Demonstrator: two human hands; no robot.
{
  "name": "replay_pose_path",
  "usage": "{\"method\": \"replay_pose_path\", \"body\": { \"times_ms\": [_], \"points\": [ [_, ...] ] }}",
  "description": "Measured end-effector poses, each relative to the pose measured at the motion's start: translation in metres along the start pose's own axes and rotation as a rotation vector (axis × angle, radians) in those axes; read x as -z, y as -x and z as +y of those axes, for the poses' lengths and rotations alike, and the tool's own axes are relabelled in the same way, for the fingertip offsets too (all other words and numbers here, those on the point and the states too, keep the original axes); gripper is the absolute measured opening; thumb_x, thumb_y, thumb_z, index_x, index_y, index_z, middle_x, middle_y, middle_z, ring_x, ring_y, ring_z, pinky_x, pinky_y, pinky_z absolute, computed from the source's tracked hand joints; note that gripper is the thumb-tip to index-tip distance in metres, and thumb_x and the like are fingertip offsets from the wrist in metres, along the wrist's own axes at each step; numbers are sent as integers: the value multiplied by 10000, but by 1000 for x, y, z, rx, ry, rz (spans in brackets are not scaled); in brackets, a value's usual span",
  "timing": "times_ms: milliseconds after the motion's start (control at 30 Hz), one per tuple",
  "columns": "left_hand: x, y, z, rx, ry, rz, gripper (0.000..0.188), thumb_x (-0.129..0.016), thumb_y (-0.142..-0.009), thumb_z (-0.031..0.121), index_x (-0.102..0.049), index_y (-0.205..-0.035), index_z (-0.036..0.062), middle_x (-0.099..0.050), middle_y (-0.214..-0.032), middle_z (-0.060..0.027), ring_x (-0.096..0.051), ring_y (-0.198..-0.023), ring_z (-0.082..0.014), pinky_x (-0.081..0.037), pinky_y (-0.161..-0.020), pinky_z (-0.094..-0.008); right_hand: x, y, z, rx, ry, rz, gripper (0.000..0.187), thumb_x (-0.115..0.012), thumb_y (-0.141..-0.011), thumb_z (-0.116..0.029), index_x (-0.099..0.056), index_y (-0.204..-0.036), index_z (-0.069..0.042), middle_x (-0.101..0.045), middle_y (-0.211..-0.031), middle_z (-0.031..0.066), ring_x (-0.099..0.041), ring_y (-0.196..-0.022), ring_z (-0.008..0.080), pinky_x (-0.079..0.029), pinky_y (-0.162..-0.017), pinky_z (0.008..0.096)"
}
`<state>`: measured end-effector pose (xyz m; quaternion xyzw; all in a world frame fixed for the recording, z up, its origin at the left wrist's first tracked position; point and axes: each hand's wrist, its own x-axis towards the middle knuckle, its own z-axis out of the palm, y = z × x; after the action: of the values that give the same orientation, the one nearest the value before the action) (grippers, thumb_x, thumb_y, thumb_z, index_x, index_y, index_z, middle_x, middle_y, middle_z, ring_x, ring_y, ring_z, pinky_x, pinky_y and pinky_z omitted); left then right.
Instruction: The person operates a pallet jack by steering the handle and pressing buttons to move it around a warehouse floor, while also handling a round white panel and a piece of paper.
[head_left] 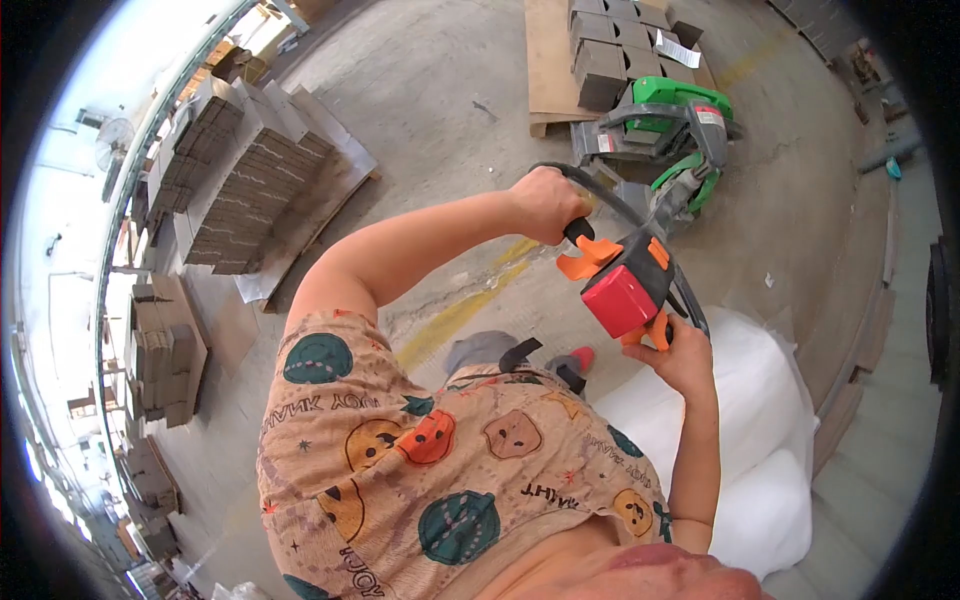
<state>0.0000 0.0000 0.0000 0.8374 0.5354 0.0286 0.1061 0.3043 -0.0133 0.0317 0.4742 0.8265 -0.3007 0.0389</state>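
Note:
A black tiller handle of an electric pallet jack (pixel 655 262) stands in front of my body. On its head are a red button block (pixel 620 300) and orange thumb levers (pixel 588 259). My left hand (pixel 548 205) is closed round the black grip at the far left side of the handle, its arm stretched out. My right hand (pixel 685 352) curls round the opposite grip, close to the lower orange lever; its fingers are partly hidden. Beyond the handle sits the jack's green and grey body (pixel 680 120), close to a loaded pallet.
Flat grey-brown cartons (pixel 255 170) lie stacked on a pallet at the left, with another carton stack (pixel 165 350) nearer. Brown boxes (pixel 625 50) stand on a pallet (pixel 548 95) at the back. Large white wrapped bundles (pixel 750 430) lie beside my right arm. Yellow lines (pixel 460 310) mark the floor.

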Motion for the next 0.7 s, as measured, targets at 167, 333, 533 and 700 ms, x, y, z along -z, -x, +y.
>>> {"method": "replay_pose_path", "body": {
  "times_ms": [167,333,533,700],
  "points": [
    [-9,-11,12,-30,12,51,144,-646,-559,144,-550,-659,106,-574,-618,-83,-590,-652,-311,-421,-597,-415,1,7,13,-80,-111,-9,470,-863,-563,-297,-613,-834,-5,-658,-772,143,-645,-714,280,-489,-669,355],
    [-13,-19,21,-10,-15,4,127,-637,-577,144,-586,-691,118,-583,-618,-79,-596,-650,-297,-413,-611,-392,-7,7,32,-15,-64,48,561,-830,-545,-489,-601,-788,-38,-659,-735,143,-650,-707,325,-497,-632,380],
    [-6,1,26,23,23,0,157,-645,-543,143,-579,-683,115,-564,-584,-75,-589,-625,-295,-403,-622,-383,-3,8,19,-60,-28,-74,556,-822,-578,-477,-594,-833,-40,-667,-768,149,-651,-745,319,-500,-670,370],
    [-10,9,20,21,14,44,164,-649,-527,143,-567,-667,112,-569,-603,-67,-589,-639,-286,-406,-621,-379,-7,12,9,-29,-73,-47,556,-819,-579,-487,-590,-810,-36,-661,-753,154,-649,-728,320,-500,-662,373]
  ]
}}
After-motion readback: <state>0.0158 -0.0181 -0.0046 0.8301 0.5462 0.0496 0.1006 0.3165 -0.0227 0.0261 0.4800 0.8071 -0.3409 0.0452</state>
